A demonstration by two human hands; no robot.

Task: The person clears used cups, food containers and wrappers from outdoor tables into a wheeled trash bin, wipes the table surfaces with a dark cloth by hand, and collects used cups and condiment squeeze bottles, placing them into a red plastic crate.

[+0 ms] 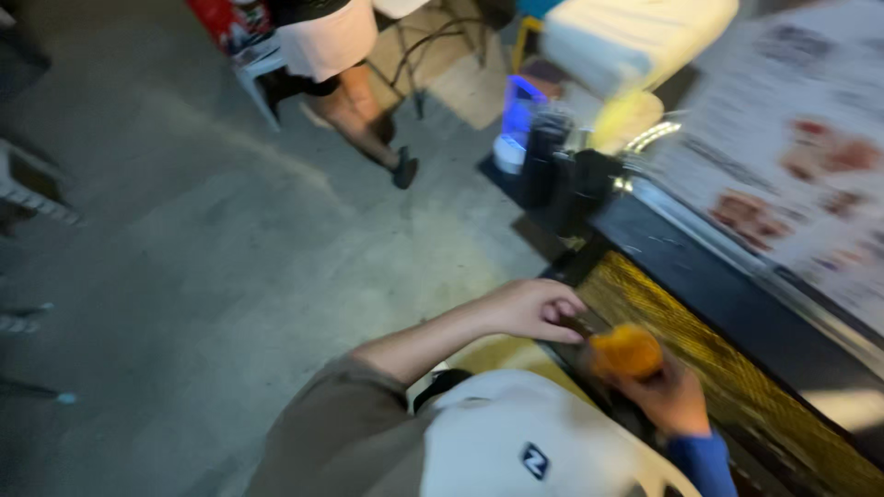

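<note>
My right hand (670,394), in a blue sleeve, reaches in from the bottom right and is closed around a blurred orange, rounded object (626,351). It hovers beside a dark counter edge (700,276) with a yellow mesh front (737,377). My left hand is out of view. Just below me is another person in a white cap (516,442) and a brown shirt. That person's bare hand (534,308) reaches to the counter edge, a little left of the orange object, fingers curled; what it holds is too blurred to tell.
A second person in light shorts (327,41) walks on the grey concrete floor (230,258) at the top. Dark bottles (552,166) and a blue-lit device (517,115) stand at the counter's end. A picture board (792,156) lies on the right, a white stool (258,74) at top left.
</note>
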